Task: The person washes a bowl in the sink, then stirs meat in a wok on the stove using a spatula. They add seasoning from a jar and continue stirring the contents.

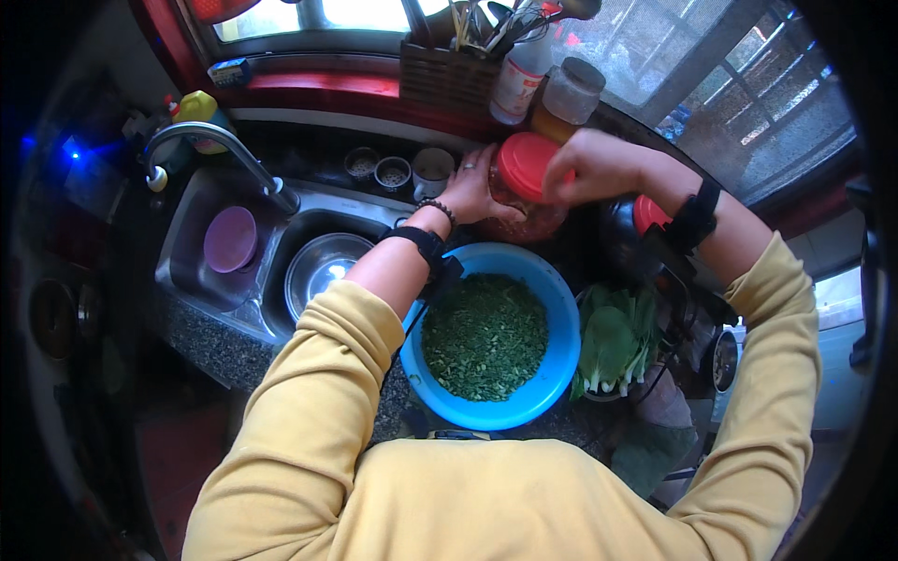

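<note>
A large clear jar (523, 223) with red contents and a red lid (527, 167) stands behind the blue plastic basin. My left hand (478, 188) holds the jar's left side, thumb across its front. At the lid's right edge is my right hand (596, 167), its fingers curled; whether they grip the lid cannot be told. Chopped green leaves (484, 336) fill the bottom of the blue basin (561, 379) in front of me. Leafy greens (609, 343) lie in a container to the basin's right.
Left is a double steel sink with a tap (224, 144), a pink bowl (230, 240) and a metal bowl (326, 263). A white mug (431, 172) and two small cups stand behind. On the sill are a utensil basket (445, 77), a bottle (518, 84) and a lidded jar (572, 91).
</note>
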`<action>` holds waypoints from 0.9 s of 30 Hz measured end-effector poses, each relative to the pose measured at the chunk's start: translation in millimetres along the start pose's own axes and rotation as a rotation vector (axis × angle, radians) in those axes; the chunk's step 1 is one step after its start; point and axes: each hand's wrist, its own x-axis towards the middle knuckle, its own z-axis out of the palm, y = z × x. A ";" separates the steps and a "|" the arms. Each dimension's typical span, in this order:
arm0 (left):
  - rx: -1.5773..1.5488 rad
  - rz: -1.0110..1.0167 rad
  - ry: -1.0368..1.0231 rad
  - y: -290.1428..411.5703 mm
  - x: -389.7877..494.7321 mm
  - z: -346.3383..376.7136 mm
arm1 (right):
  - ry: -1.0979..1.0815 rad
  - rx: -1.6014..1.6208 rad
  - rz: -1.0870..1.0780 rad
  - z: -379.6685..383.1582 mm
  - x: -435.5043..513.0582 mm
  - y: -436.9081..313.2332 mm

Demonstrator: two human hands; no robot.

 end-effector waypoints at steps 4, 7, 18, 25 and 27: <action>-0.010 0.040 0.003 1.3 4.0 -0.8 | 0.545 -0.112 0.560 16.1 19.9 1.6; 0.018 0.030 -0.013 -0.7 4.3 -2.8 | 0.372 0.023 0.827 30.8 59.3 7.0; 0.042 0.017 -0.025 -1.8 0.7 -5.8 | 0.235 -0.208 0.161 -7.8 34.4 -8.3; 0.036 0.004 -0.024 0.7 -1.2 -7.2 | 0.214 0.270 -0.080 50.8 -90.7 -56.8; 0.034 0.000 -0.029 0.3 -2.1 -6.3 | -0.087 0.601 0.016 122.1 -130.8 -82.8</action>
